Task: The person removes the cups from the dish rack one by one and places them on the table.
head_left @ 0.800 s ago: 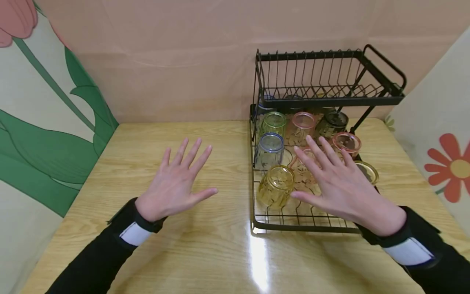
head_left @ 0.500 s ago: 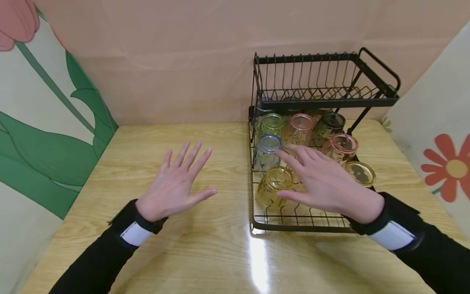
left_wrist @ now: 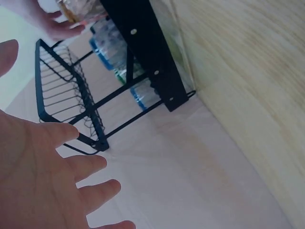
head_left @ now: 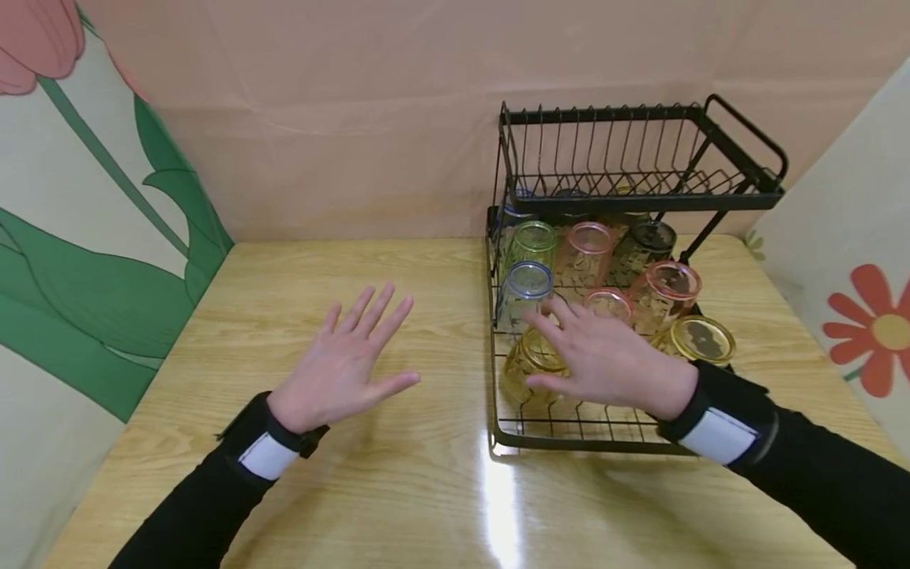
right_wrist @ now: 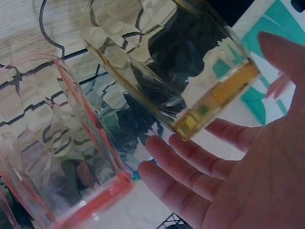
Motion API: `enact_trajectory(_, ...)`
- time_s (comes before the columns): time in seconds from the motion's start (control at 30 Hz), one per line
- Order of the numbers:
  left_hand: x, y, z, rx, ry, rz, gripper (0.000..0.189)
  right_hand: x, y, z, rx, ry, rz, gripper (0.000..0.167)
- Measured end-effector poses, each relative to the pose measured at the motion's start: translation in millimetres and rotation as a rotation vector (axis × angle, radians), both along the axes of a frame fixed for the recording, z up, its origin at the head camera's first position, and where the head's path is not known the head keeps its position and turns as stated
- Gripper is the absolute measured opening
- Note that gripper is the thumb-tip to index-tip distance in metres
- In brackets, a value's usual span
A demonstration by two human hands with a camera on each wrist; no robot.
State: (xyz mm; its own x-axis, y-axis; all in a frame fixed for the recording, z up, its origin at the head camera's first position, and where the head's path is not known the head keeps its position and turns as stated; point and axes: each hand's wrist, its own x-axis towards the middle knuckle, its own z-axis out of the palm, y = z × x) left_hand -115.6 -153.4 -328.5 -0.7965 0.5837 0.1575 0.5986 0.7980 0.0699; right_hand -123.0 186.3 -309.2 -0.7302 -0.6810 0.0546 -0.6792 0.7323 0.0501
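Note:
My right hand hovers over the yellow glass at the front left of the black rack's lower tier. In the right wrist view, the thumb and fingers spread around the upper end of that yellow glass, with a gap visible at the thumb; contact of the fingers is hard to tell. A pink glass stands beside it there. Left of the rack, my left hand is held above the wooden table with fingers spread, holding nothing. Its palm shows in the left wrist view.
Several other glasses share the lower tier: blue, green, pink, dark and another yellow-rimmed one at the right. The wire upper tier overhangs the back rows. A pink cloth wall stands behind.
My right hand has moved left and slightly down, from above the rack's right part to the front yellow glass, its fingers bending from spread. The left hand stays nearly in place.

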Motion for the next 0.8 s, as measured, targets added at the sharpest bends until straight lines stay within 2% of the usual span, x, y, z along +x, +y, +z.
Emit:
enact_trajectory(0.23, -0.1, 3.0, -7.8, 0.024, -0.029, -0.009, 0.087, -2.7, 0.2, -4.9, -0.003, -0.108, -0.022, 0.074)
enact_trajectory(0.47, -1.7, 5.5, -14.2, 0.057, -0.064, -0.013, 0.086, -3.3, 0.4, -3.3, -0.010, -0.143, -0.032, 0.071)
enact_trajectory(0.63, -10.0, 7.8, -17.7, 0.126, -0.123, -0.022, 0.088, 0.2, 4.7, 10.2, -0.012, -0.182, -0.083, 0.073)
enact_trajectory(0.8, -21.7, 13.7, -17.9, 0.233, -0.177, -0.023, 0.093, 2.7, 9.1, 34.4, -0.076, -0.125, -0.086, 0.074)
